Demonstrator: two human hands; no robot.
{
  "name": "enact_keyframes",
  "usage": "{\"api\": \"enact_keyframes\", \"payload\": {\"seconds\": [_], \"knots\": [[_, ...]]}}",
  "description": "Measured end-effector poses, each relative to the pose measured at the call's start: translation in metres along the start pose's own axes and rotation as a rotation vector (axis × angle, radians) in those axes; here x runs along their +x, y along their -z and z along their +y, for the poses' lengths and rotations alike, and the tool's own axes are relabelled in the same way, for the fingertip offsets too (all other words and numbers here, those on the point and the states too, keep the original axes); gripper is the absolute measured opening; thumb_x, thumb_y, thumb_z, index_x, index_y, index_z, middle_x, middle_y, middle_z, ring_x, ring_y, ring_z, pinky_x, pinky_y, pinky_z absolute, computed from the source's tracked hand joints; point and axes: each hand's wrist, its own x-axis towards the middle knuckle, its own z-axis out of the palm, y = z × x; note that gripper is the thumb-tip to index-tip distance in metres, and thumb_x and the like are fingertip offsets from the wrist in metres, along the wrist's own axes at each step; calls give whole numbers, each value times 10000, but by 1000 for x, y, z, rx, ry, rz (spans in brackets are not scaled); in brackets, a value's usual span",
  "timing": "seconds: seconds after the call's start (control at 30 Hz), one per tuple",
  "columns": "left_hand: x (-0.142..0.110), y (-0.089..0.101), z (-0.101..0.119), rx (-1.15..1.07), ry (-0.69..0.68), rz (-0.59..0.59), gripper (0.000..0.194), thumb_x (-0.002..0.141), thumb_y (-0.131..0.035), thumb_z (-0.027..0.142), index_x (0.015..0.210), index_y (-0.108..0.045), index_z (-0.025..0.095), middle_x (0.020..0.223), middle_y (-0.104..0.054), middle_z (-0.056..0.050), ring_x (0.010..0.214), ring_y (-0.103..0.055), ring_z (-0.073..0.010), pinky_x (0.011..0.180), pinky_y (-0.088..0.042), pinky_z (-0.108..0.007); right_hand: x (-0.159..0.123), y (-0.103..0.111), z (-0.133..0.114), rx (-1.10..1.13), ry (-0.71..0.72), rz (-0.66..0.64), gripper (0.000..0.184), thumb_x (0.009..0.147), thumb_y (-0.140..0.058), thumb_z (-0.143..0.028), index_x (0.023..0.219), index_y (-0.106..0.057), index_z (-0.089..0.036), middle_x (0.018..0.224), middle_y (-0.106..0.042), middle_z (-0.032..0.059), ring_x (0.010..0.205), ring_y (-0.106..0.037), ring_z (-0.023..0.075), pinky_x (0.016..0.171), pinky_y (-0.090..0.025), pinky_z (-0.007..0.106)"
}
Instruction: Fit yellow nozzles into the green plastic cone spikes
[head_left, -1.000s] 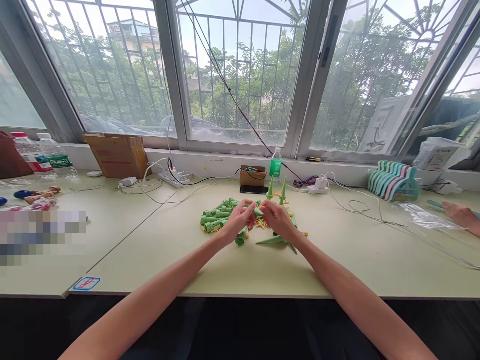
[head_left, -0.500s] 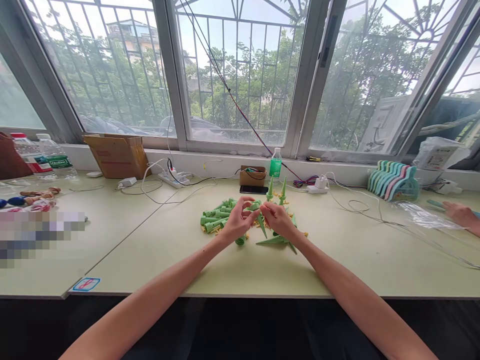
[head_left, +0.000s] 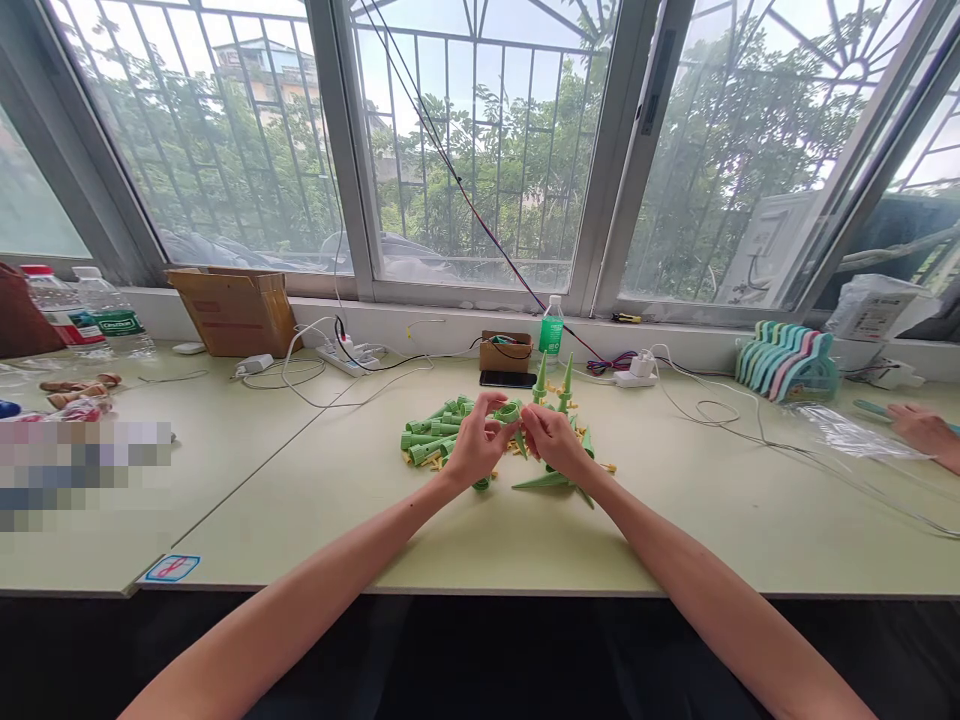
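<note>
My left hand (head_left: pixel 478 440) is closed around a green plastic spike (head_left: pixel 511 412), with its round hollow end tilted up toward me. Beside that end, my right hand (head_left: pixel 553 436) has thumb and fingers pinched together; whatever is between them is too small to make out. To the left lies a pile of green tubes (head_left: pixel 427 438), partly covered by the left hand. Two green spikes (head_left: pixel 565 385) stand point up behind my hands. More pointed green pieces (head_left: pixel 541 482) lie under the right hand, among small yellow parts (head_left: pixel 610 468).
Behind stand a small cardboard box (head_left: pixel 505 352), a phone (head_left: pixel 508 379) and a green-labelled bottle (head_left: pixel 551 328). White cables (head_left: pixel 712 410) cross the table. Pastel hangers (head_left: pixel 786 362) stand at right, near another person's hand (head_left: pixel 924 432). A larger carton (head_left: pixel 234 312) is at left.
The spike in my left hand has tipped, so its hollow round end now faces me more and less of its pointed part shows. Both hands stay in nearly the same place.
</note>
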Motion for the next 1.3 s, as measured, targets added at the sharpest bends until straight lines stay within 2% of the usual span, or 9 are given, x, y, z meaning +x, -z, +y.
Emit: {"api": "enact_keyframes", "payload": {"seconds": [0.23, 0.6, 0.83, 0.9, 1.1, 1.3], "knots": [[0, 1, 0, 2, 10, 12, 380, 814, -618, 434, 1083, -468, 210, 1117, -580, -79, 479, -458, -18, 478, -425, -190, 1, 0, 1, -32, 13, 5, 446, 969, -307, -527, 669, -408, -213, 459, -452, -39, 437, -426, 110, 518, -358, 244], [-2, 1, 4, 95, -73, -7, 347, 824, -615, 398, 1075, -470, 208, 1085, -591, -65, 474, -431, -15, 530, -441, -210, 3, 0, -1, -129, -2, 66, 545, 970, -285, -513, 522, -373, -214, 445, -442, -4, 448, -403, 119, 526, -338, 268], [-2, -1, 2, 60, -21, -6, 495, 790, -644, 471, 1162, -436, 219, 1160, -541, -97, 555, -534, -38, 492, -437, -181, 3, 1, 0, -98, -21, 128, 495, 962, -314, -535, 606, -413, -206, 503, -485, -9, 483, -423, 117, 513, -331, 249], [-1, -1, 1, 12, 4, -2, 474, 821, -590, 506, 1159, -427, 216, 1116, -545, -85, 573, -558, -55, 462, -425, -171, 3, 2, 0, -75, -29, 148, 470, 961, -320, -536, 641, -416, -205, 521, -493, -12, 495, -435, 117, 514, -335, 241], [2, 1, 4, -189, 125, -36, 412, 909, -389, 568, 1095, -430, 203, 696, -565, 7, 547, -569, -118, 426, -425, -188, 1, 4, -3, -39, -1, 133, 422, 968, -328, -504, 691, -439, -205, 524, -466, -27, 495, -428, 115, 517, -336, 235], [2, 1, 9, -351, 256, -151, 420, 907, -368, 593, 1068, -411, 207, 631, -573, 12, 514, -586, -144, 394, -417, -202, -1, 4, -4, -70, 58, 71, 429, 974, -328, -471, 650, -413, -202, 526, -465, -30, 488, -400, 101, 528, -325, 236]]}}
